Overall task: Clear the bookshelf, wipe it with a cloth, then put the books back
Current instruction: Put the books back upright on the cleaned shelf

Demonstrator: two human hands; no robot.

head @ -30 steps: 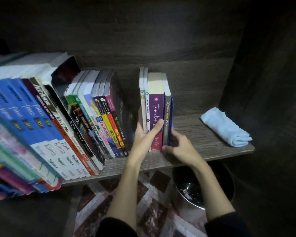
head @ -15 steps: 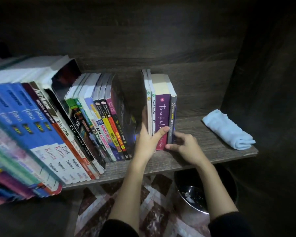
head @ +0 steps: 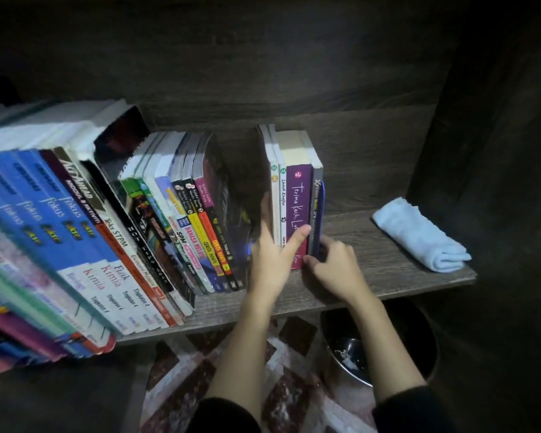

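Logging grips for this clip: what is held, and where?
The separate upright books: left hand clasps their lower left side, thumb across the purple spine; right hand grips their lower right edge.

shelf (head: pixel 388 267): matt grained wood | cloth (head: pixel 419 235): soft fabric | book covers (head: pixel 299 207): glossy paper

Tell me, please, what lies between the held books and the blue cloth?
Head view: beside the held books, only the right hand, then bare shelf.
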